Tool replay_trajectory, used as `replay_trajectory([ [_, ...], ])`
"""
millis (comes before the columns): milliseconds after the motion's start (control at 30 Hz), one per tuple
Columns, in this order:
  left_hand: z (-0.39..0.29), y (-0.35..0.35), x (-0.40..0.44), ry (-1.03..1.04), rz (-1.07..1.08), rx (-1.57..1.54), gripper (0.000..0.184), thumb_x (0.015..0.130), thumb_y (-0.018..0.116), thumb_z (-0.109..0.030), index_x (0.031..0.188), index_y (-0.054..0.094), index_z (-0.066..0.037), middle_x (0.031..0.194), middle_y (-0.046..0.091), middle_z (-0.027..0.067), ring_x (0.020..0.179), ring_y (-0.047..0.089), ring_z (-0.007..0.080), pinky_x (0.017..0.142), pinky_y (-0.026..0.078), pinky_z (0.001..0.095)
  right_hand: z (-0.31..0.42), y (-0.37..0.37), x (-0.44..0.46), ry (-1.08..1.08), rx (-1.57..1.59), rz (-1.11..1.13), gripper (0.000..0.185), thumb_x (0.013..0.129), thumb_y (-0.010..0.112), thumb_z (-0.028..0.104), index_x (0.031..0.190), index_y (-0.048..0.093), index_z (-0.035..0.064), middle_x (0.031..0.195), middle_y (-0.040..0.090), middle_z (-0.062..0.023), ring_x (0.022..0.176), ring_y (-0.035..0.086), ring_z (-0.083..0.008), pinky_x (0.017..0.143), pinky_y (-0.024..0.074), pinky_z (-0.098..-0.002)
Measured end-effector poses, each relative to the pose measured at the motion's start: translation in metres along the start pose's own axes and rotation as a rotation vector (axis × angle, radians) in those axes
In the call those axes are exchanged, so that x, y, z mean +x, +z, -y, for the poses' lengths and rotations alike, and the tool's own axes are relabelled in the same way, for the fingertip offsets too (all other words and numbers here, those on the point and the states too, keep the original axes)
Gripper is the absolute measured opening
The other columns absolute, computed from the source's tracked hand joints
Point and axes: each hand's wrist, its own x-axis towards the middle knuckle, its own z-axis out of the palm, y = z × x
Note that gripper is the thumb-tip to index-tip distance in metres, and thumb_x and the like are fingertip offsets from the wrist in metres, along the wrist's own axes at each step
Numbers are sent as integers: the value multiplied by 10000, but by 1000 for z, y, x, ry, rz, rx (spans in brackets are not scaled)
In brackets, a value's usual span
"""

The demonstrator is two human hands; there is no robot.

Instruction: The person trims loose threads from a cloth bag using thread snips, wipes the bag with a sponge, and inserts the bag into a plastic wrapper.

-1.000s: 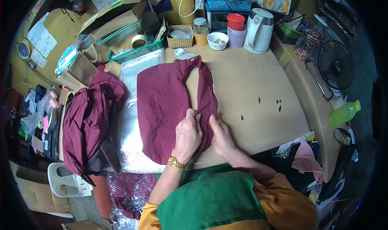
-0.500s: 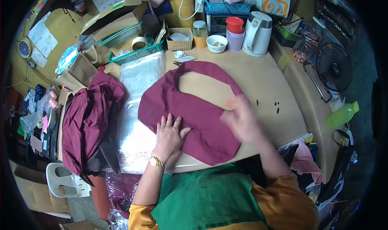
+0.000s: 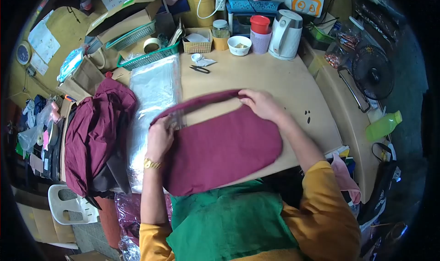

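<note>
A maroon cloth bag with a wide strap lies across the front of the table, its rounded body toward me. My left hand is closed around the strap's left end, where it meets the body. At the upper right, my right hand grips the strap near its other end. Between the hands the strap runs in a low arc, with tabletop showing through the gap below it. The fingertips of my left hand are partly hidden behind the cloth.
A stack of clear plastic sleeves lies left of the bag, beside a heap of maroon cloth. Small black thread snips rest farther back. Along the back stand a white kettle, a bowl, a jar and a green basket.
My left hand has gone from lying flat on the bag to gripping the strap's left end. My right hand now holds the strap. The bag is straighter, its strap lower and flatter.
</note>
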Motion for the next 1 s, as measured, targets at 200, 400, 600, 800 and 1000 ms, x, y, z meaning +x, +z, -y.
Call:
replay_trajectory([
  [200, -30, -65, -93, 222, 394, -127, 1000, 616, 868, -399, 1467, 418, -129, 1546, 341, 173, 1478, 190, 385, 1166, 138, 601, 23, -59, -57, -279, 198, 291, 302, 749, 777, 133, 1008, 646, 48, 1174, 589, -164, 1143, 564, -297, 959, 447, -409],
  [400, -2, -7, -132, 155, -11, -1, 671, 569, 773, -81, 1216, 596, -101, 1323, 544, 135, 1283, 456, 354, 1087, 308, 527, 5, -28, -80, -147, -238, 83, 307, 676, 746, 22, 964, 643, 45, 1139, 580, -120, 1140, 539, -280, 965, 415, -392],
  [600, 12, -11, -126, 170, -323, -190, 140, 721, 670, 35, 838, 661, -42, 770, 641, 92, 766, 603, 273, 839, 422, 389, 9, -23, -72, -293, -19, -30, 236, 685, 733, -11, 876, 615, 59, 926, 617, -80, 881, 614, -267, 836, 474, -391],
  [800, 44, 10, -127, -37, -347, -366, 101, 926, 631, -69, 894, 650, 25, 742, 618, 123, 698, 575, 247, 681, 456, 344, 15, 1, -81, -206, 472, -191, 345, 721, 827, -11, 982, 605, 27, 938, 584, -44, 877, 558, -100, 766, 501, -267],
  [1000, 25, 10, -115, 1, -648, -170, 171, 891, 610, -14, 1057, 638, 10, 935, 650, 128, 859, 617, 285, 829, 470, 364, -1, 7, -97, 72, 604, -48, 242, 797, 771, 0, 972, 606, 29, 890, 609, -5, 834, 582, -78, 746, 503, -250],
])
